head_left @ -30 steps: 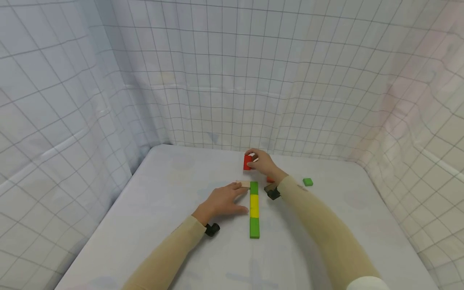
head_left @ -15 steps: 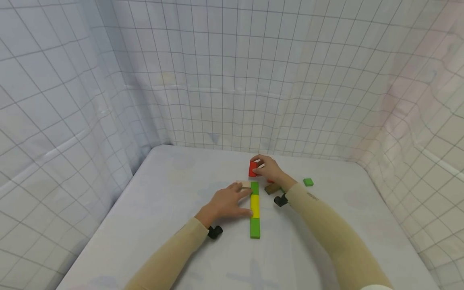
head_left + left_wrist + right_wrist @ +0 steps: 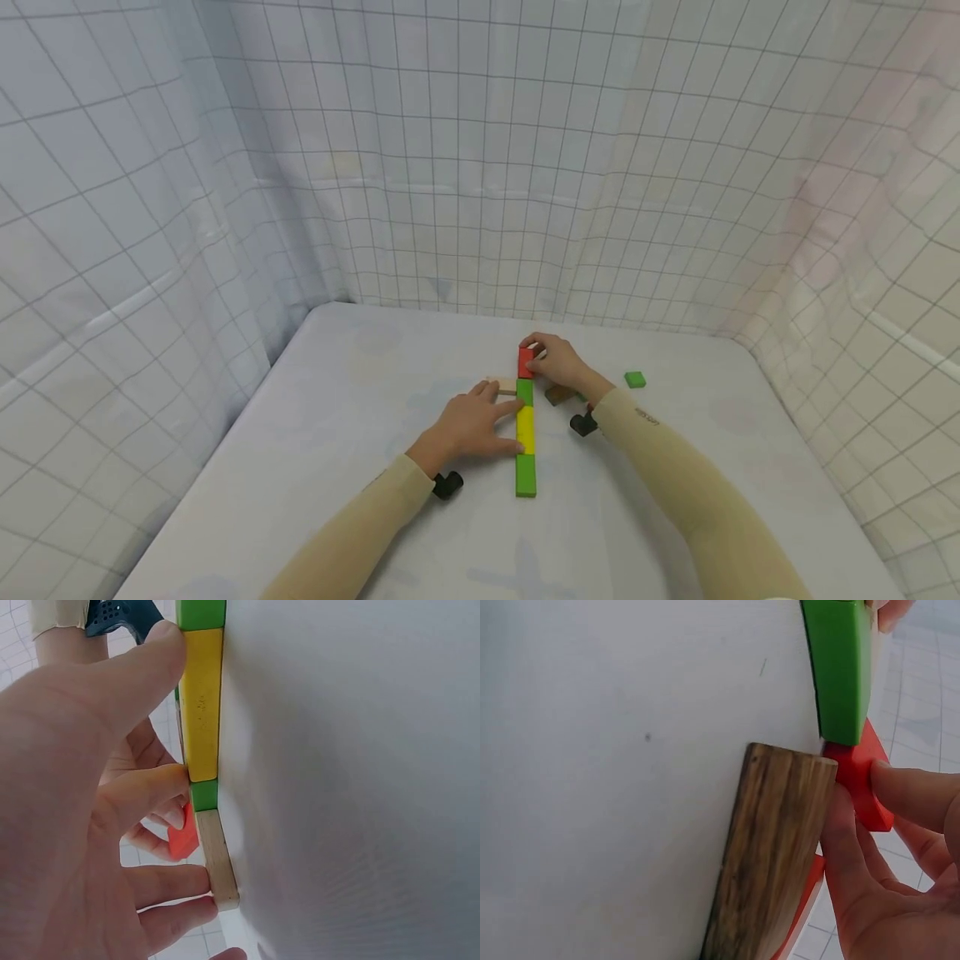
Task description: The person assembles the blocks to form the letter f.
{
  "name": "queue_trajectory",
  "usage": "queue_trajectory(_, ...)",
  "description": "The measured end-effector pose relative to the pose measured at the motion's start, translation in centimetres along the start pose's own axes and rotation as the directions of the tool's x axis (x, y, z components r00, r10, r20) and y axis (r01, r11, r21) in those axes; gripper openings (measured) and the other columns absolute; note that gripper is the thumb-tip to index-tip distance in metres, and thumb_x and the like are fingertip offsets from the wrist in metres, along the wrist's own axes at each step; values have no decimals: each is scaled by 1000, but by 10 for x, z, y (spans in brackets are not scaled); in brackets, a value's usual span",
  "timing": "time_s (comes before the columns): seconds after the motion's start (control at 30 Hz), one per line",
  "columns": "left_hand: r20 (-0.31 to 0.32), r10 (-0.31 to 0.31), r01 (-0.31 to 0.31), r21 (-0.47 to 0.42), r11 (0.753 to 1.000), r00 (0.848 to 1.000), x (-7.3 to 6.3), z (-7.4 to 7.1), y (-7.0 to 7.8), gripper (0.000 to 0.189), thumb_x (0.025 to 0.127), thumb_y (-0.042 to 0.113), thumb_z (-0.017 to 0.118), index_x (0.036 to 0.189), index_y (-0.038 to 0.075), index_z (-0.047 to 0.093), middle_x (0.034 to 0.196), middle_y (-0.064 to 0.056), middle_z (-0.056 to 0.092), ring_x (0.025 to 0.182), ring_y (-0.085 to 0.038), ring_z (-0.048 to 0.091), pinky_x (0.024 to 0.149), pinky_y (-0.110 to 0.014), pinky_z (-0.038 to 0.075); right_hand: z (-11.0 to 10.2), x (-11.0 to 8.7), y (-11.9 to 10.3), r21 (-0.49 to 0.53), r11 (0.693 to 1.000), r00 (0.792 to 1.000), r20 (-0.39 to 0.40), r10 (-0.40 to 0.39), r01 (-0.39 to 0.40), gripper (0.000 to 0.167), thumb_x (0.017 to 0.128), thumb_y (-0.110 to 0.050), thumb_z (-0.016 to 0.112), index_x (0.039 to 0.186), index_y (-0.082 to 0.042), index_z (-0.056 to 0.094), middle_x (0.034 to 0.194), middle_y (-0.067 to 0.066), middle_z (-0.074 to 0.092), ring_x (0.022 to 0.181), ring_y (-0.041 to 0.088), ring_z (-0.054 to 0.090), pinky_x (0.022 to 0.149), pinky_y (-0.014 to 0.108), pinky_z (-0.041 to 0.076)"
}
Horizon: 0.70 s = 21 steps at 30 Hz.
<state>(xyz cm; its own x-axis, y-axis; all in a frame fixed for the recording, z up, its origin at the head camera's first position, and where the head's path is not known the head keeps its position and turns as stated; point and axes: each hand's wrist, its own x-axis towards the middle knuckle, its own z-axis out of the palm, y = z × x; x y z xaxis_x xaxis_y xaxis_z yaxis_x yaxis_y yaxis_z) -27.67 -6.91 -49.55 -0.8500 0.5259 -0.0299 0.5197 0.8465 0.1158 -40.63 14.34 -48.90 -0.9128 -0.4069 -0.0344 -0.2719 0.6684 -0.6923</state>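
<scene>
My right hand (image 3: pixel 558 362) pinches a red block (image 3: pixel 526 362) between thumb and fingers. In the right wrist view its near end meets the far end of a green block (image 3: pixel 840 667). That green block tops a straight row, followed by a yellow block (image 3: pixel 527 429) and a second green block (image 3: pixel 526 475) nearest me. Left of the row, my left hand (image 3: pixel 468 425) has its fingers spread. Thumb and index finger touch the row's side at the yellow block, while other fingertips rest on a plain wooden block (image 3: pixel 504 385) set crosswise against the far green block.
A dark brown wooden block (image 3: pixel 558 395) lies right of the row, under my right wrist. Another red piece (image 3: pixel 801 911) shows behind it in the right wrist view. Further right is a small green block (image 3: pixel 635 380). Grid-patterned curtains (image 3: pixel 480 167) enclose the white table (image 3: pixel 637 533).
My right hand has brought the red block toward me and slightly right, down to the row's far end. My left hand has shifted a little right, its thumb and index finger now against the row.
</scene>
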Motion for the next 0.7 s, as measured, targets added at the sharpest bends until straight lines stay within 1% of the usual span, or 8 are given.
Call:
queue_trajectory(0.2, 18, -13, 13, -9, 1000, 1000, 1, 0, 2, 79, 85, 77, 55, 152, 37, 45, 156, -16, 36, 145, -35, 31, 96, -53, 48, 0, -2, 2, -66, 998, 1000, 11, -24, 24, 35, 94, -15, 72, 128, -14, 67, 120, 8, 63, 95, 21, 62, 82, 33, 54)
queue_trajectory(0.33, 36, -25, 26, -16, 1000, 999, 1, -2, 4, 79, 86, 77, 55, 153, 36, 44, 158, -17, 33, 146, -36, 30, 98, -53, 47, 1, -3, 1, -67, 997, 999, 29, -26, 28, 38, 92, -18, 75, 129, -12, 68, 123, 8, 63, 95, 22, 59, 82, 33, 53)
queue_trajectory(0.57, 34, -13, 14, -34, 999, 999, 0, -3, 4, 79, 86, 76, 57, 152, 34, 45, 158, -20, 33, 145, -38, 31, 94, -51, 51, 1, -6, -1, -47, 999, 999, 30, 19, -17, 46, 87, -25, 81, 131, -14, 68, 127, 7, 62, 93, 21, 57, 77, 31, 52)
queue_trajectory(0.7, 25, -4, 5, -41, 999, 1000, 0, -2, 4, 79, 86, 76, 57, 152, 34, 46, 157, -21, 33, 145, -38, 32, 93, -50, 51, 2, -7, 0, -45, 999, 999, 32, 32, -31, 49, 86, -27, 82, 132, -15, 68, 126, 6, 61, 93, 20, 58, 78, 31, 52)
